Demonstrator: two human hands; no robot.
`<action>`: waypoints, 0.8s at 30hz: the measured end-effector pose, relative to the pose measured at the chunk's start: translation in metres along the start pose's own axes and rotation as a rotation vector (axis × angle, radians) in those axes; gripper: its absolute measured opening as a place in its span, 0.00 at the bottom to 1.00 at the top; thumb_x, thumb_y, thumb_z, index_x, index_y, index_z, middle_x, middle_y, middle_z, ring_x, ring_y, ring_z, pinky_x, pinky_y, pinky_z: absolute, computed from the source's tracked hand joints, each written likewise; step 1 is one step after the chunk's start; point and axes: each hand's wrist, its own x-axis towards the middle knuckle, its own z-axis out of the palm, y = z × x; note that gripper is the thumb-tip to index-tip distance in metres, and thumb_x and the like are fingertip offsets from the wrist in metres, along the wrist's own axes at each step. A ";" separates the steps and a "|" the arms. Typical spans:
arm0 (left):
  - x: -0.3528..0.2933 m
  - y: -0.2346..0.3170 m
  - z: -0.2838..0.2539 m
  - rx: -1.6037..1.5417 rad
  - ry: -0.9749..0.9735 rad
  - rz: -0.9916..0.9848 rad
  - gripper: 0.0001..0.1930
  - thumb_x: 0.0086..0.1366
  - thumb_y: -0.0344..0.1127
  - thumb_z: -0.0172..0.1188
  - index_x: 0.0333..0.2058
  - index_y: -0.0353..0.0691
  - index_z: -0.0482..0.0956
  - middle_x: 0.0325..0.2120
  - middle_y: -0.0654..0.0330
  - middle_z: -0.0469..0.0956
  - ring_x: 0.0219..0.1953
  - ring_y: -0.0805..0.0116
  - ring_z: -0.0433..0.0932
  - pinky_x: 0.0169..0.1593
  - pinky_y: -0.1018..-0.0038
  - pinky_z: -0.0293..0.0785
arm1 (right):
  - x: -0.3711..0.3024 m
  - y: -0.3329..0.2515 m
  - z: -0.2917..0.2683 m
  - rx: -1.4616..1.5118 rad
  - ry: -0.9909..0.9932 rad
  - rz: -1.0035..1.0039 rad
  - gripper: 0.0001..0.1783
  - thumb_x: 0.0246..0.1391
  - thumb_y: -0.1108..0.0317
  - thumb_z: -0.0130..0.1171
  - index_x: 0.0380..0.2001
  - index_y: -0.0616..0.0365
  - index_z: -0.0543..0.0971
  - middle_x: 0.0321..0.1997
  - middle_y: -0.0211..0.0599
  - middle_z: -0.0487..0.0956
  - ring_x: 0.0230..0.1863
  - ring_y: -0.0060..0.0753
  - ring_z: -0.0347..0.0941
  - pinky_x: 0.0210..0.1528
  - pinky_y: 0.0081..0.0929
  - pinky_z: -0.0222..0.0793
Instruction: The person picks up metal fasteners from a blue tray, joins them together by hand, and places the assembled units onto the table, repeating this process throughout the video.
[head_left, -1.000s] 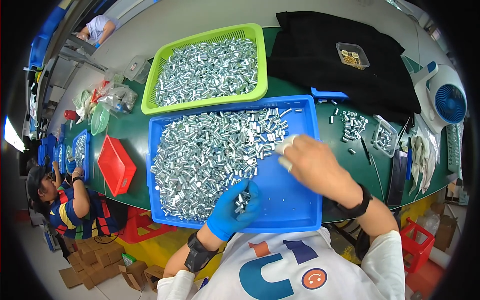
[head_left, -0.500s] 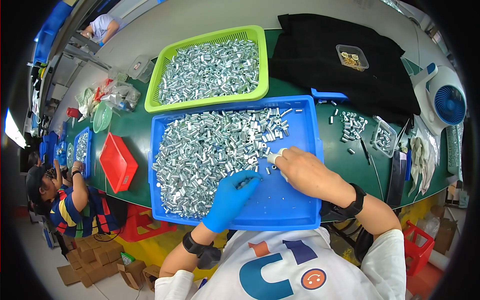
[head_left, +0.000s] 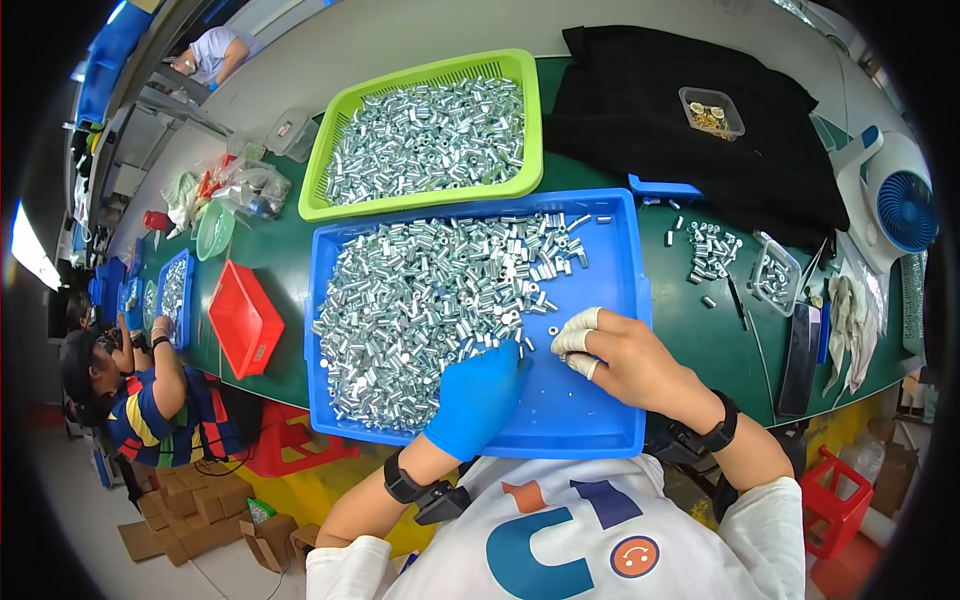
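Observation:
A blue tray (head_left: 600,420) lies before me, with a heap of small shiny metal sleeves (head_left: 430,290) over its left and middle. My left hand (head_left: 478,398), in a blue glove, is curled at the heap's near right edge; its back hides whatever is in the fingers. My right hand (head_left: 625,358) is over the tray's right part, with white covers on its fingers. Its thumb and fingertips are bent close together, and I cannot make out anything between them. One loose sleeve (head_left: 553,330) lies just left of those fingertips.
Beyond the tray stands a green basket (head_left: 312,190) full of sleeves. A red bin (head_left: 245,320) is at left, near a co-worker (head_left: 165,400). To the right lie loose sleeves (head_left: 712,250), a clear box (head_left: 775,272) and a fan (head_left: 890,205) beside black cloth (head_left: 690,140).
My right hand has drawn back slightly rightward from the heap and turned, showing its covered fingertips. The left hand has shifted a little right and rolled over, its back now upward.

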 end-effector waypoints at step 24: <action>-0.032 0.016 -0.020 -1.228 -0.035 -0.390 0.10 0.58 0.26 0.59 0.39 0.39 0.77 0.32 0.67 0.76 0.33 0.81 0.72 0.37 0.84 0.68 | -0.013 -0.029 0.032 0.499 0.054 0.264 0.10 0.46 0.75 0.64 0.33 0.58 0.75 0.32 0.35 0.75 0.28 0.26 0.73 0.30 0.24 0.71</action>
